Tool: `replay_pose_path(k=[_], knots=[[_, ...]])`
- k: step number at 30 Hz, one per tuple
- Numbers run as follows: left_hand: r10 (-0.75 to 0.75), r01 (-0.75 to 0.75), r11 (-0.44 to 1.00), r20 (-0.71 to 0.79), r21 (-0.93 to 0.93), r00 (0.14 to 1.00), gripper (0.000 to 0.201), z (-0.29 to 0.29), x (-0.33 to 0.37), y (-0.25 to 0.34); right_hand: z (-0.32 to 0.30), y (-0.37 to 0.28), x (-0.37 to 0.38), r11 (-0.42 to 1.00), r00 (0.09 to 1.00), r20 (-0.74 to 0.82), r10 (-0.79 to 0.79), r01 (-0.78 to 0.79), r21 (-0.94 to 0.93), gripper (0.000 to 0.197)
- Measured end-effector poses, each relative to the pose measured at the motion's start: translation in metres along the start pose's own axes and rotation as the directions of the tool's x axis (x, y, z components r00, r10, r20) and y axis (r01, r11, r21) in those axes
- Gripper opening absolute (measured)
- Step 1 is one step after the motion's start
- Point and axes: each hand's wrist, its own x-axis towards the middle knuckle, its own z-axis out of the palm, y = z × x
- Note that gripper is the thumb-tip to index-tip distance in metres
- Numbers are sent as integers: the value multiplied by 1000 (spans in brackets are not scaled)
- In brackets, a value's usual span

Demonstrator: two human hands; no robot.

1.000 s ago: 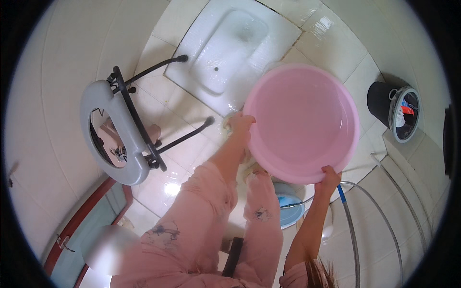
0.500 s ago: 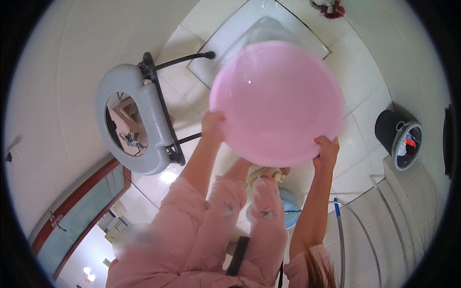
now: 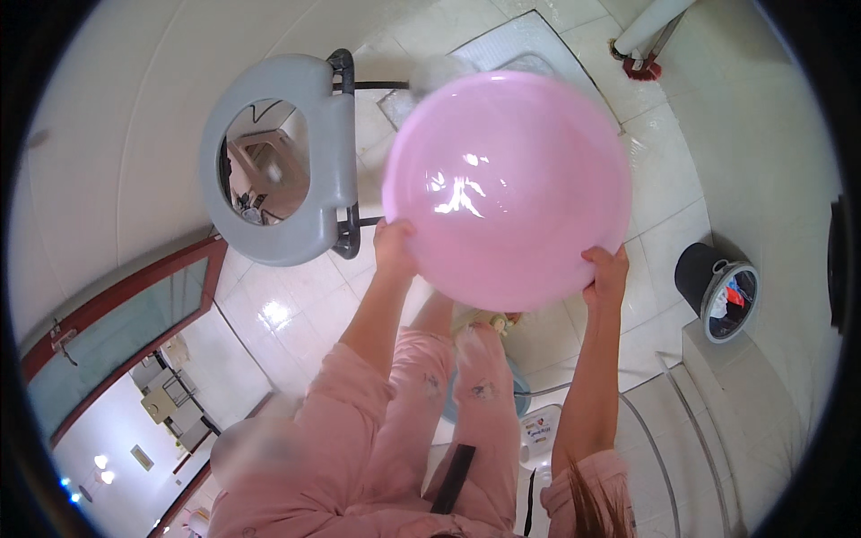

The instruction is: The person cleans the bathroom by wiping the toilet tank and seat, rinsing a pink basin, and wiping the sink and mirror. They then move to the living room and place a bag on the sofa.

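Note:
A large round pink basin (image 3: 511,197) is in both my hands, held out in front of my knees. My left hand (image 3: 395,247) grips its near-left rim, and my right hand (image 3: 607,273) closes on the near-right rim with the thumb on top. Bright reflections show on the basin's wet-looking inner surface. Behind and partly beneath it lies a white squat toilet (image 3: 538,45), mostly hidden by the basin. A whitish blur, perhaps splashing water, shows beyond the basin's far-left edge.
To the left stands a grey commode chair seat (image 3: 332,148) on a black frame. A black bin (image 3: 700,278) with rubbish sits at right. A red brush (image 3: 641,68) leans at the far right. A blue basin (image 3: 520,390) is partly hidden by my legs, near a hose (image 3: 659,444).
The basin has tilted slightly, and bright reflections now show inside it. My view has shifted, so the commode chair appears higher and the bin lower. Both hands keep their grip.

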Motion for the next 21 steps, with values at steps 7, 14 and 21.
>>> replay_pose_path(k=[7, 14, 21], knots=[[-67, 64, 995, 41, 75, 997, 42, -38, -59, -55, -78, 24, -77, 999, 993, -114, -13, 18, 42, 59], [-214, 190, 964, 119, 185, 970, 43, -89, -117, -94, -136, 52, -166, 998, 941, -335, 54, -40, 47, 62], [-249, 167, 930, 230, 326, 941, 47, -148, -137, -63, -141, 129, -285, 970, 884, -465, 48, 69, 232, 62]])
